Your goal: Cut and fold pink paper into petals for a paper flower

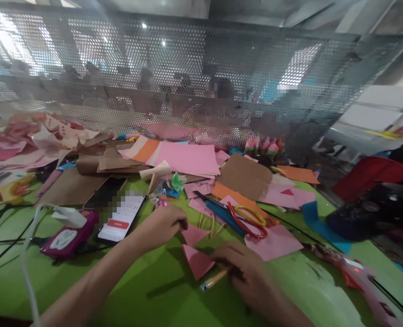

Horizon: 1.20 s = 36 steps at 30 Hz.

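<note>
My left hand (167, 222) is closed, its fingertips pinching the corner of a small pink paper triangle (195, 235). My right hand (245, 272) is curled round a thin, wood-coloured stick (216, 278) with a grey end; I cannot make out what tool it is. The fingertips of that hand also meet the edge of a folded pink paper piece (197, 262) on the green table (146, 286). Just beyond my right hand lie scissors with red and yellow handles (249, 218), partly over a blue object, and a flat pink sheet (274, 243).
On the left are a phone (122, 215), a purple power socket block (70, 238) and a white cable (26, 263). Stacked pink (187, 156) and brown paper (245, 175) lies further back, before a perforated metal screen (174, 68). A pink glue gun (361, 272) rests at right.
</note>
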Each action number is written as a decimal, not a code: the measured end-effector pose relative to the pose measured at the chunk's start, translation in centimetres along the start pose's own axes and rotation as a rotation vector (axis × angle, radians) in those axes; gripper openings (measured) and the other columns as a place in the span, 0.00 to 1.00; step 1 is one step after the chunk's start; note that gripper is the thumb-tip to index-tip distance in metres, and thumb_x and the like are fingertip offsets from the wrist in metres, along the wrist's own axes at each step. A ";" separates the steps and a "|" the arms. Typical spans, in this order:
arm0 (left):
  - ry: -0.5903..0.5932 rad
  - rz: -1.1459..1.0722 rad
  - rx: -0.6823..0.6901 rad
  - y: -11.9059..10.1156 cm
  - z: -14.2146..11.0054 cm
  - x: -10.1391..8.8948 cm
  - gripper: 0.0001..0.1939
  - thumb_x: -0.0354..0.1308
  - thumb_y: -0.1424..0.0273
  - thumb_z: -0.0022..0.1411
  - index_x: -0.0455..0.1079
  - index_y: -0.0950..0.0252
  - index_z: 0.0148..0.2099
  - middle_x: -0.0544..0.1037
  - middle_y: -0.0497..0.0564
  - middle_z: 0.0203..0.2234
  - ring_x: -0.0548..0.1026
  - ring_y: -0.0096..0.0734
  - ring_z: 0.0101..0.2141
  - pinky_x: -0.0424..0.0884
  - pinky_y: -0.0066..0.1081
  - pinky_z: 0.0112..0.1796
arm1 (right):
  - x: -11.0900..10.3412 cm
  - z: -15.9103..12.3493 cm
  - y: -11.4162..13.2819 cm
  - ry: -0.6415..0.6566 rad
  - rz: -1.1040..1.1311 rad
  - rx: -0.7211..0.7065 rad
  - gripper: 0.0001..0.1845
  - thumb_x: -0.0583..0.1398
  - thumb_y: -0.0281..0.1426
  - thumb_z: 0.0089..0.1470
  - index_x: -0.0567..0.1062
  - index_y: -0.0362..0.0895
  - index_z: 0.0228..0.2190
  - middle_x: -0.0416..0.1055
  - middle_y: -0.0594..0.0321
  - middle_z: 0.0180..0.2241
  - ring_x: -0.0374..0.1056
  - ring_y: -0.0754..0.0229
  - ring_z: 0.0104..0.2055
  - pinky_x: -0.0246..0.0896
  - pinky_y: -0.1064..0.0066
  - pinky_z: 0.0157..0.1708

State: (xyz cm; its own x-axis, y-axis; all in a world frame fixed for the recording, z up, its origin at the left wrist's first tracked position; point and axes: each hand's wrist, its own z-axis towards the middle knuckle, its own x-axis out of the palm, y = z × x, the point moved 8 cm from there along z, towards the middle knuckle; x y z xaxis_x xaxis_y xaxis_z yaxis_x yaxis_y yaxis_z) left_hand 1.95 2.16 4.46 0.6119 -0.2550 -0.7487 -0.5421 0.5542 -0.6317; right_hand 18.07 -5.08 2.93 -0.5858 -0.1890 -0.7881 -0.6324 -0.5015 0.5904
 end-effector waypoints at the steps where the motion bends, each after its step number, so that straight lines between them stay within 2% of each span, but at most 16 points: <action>1: 0.008 0.001 0.010 -0.1 0.2 0.1 0.16 0.47 0.84 0.50 0.73 0.64 0.29 0.78 0.48 0.27 0.73 0.30 0.33 0.65 0.27 0.35 | 0.1 0.0 0.0 0.008 0.002 0.002 0.25 0.52 0.14 0.44 0.75 0.47 0.39 0.74 0.62 0.37 0.68 0.56 0.41 0.59 0.67 0.38; 6: 0.032 -0.009 0.044 -0.2 1.0 0.5 0.17 0.46 0.85 0.49 0.74 0.63 0.30 0.79 0.48 0.27 0.74 0.31 0.33 0.66 0.28 0.37 | 0.4 0.1 0.3 0.040 -0.003 -0.011 0.24 0.52 0.14 0.43 0.75 0.47 0.37 0.74 0.62 0.36 0.68 0.56 0.40 0.59 0.67 0.37; 9: 0.027 -0.033 0.044 0.0 1.3 0.7 0.19 0.46 0.84 0.50 0.76 0.63 0.34 0.81 0.49 0.31 0.75 0.32 0.35 0.67 0.29 0.39 | 0.5 0.2 0.4 0.056 0.000 -0.025 0.23 0.52 0.15 0.44 0.75 0.47 0.38 0.74 0.61 0.38 0.68 0.56 0.41 0.59 0.66 0.38; 14: -0.011 -0.102 0.002 0.8 1.2 0.9 0.24 0.44 0.85 0.51 0.75 0.62 0.43 0.81 0.50 0.39 0.76 0.31 0.40 0.70 0.30 0.42 | 0.7 0.1 0.3 0.068 -0.003 -0.028 0.26 0.52 0.15 0.43 0.75 0.47 0.40 0.73 0.59 0.41 0.68 0.55 0.44 0.62 0.64 0.41; 19: -0.077 -0.148 -0.033 1.3 0.4 0.3 0.25 0.44 0.85 0.53 0.72 0.62 0.47 0.79 0.50 0.43 0.76 0.30 0.43 0.70 0.30 0.44 | 0.6 0.0 0.3 0.050 -0.032 -0.038 0.27 0.53 0.15 0.42 0.75 0.48 0.42 0.71 0.58 0.44 0.68 0.54 0.46 0.63 0.63 0.42; 22: -0.107 -0.099 -0.078 1.3 -0.2 0.0 0.23 0.48 0.80 0.55 0.71 0.61 0.51 0.79 0.50 0.41 0.76 0.33 0.39 0.70 0.31 0.39 | 0.7 0.0 0.4 0.061 -0.045 -0.042 0.27 0.53 0.15 0.42 0.75 0.48 0.41 0.72 0.58 0.44 0.68 0.54 0.46 0.63 0.63 0.42; 26: -0.097 0.025 -0.151 1.4 -0.5 0.6 0.21 0.55 0.69 0.57 0.68 0.60 0.54 0.79 0.48 0.31 0.75 0.35 0.32 0.68 0.30 0.32 | 1.0 0.1 0.5 0.090 -0.044 -0.027 0.28 0.53 0.14 0.39 0.76 0.48 0.40 0.73 0.59 0.43 0.68 0.54 0.46 0.62 0.63 0.43; 29: -0.096 0.083 -0.151 1.7 0.0 1.4 0.20 0.57 0.71 0.55 0.70 0.59 0.51 0.78 0.46 0.29 0.75 0.34 0.31 0.67 0.29 0.31 | 1.2 0.1 0.8 0.118 -0.013 -0.018 0.28 0.52 0.13 0.39 0.76 0.48 0.39 0.73 0.60 0.42 0.67 0.55 0.45 0.61 0.64 0.43; 31: -0.117 0.100 -0.155 2.1 0.5 1.4 0.19 0.56 0.75 0.55 0.71 0.59 0.49 0.79 0.47 0.31 0.75 0.34 0.32 0.67 0.29 0.32 | 1.2 0.1 1.1 0.135 0.022 -0.013 0.27 0.52 0.14 0.39 0.75 0.48 0.39 0.73 0.61 0.41 0.68 0.56 0.44 0.60 0.65 0.42; 33: -0.158 0.115 -0.167 2.4 0.8 1.0 0.18 0.55 0.75 0.56 0.71 0.60 0.50 0.78 0.49 0.35 0.75 0.36 0.35 0.67 0.31 0.34 | 1.0 0.1 1.2 0.137 0.065 -0.005 0.28 0.52 0.14 0.39 0.74 0.47 0.40 0.73 0.62 0.40 0.67 0.57 0.43 0.60 0.66 0.41; 36: -0.255 0.149 -0.174 1.6 0.2 -0.4 0.20 0.56 0.72 0.59 0.67 0.60 0.54 0.74 0.53 0.45 0.72 0.41 0.45 0.66 0.37 0.44 | 0.5 0.0 0.7 0.099 0.112 0.026 0.27 0.52 0.15 0.39 0.73 0.46 0.41 0.72 0.61 0.39 0.67 0.57 0.41 0.61 0.69 0.37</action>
State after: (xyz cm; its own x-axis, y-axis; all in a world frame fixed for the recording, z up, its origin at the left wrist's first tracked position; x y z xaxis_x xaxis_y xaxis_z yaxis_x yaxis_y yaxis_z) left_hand 0.94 3.35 3.76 0.6310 0.0369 -0.7749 -0.7130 0.4213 -0.5605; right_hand 17.35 -5.55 2.96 -0.6016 -0.3251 -0.7296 -0.5797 -0.4508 0.6788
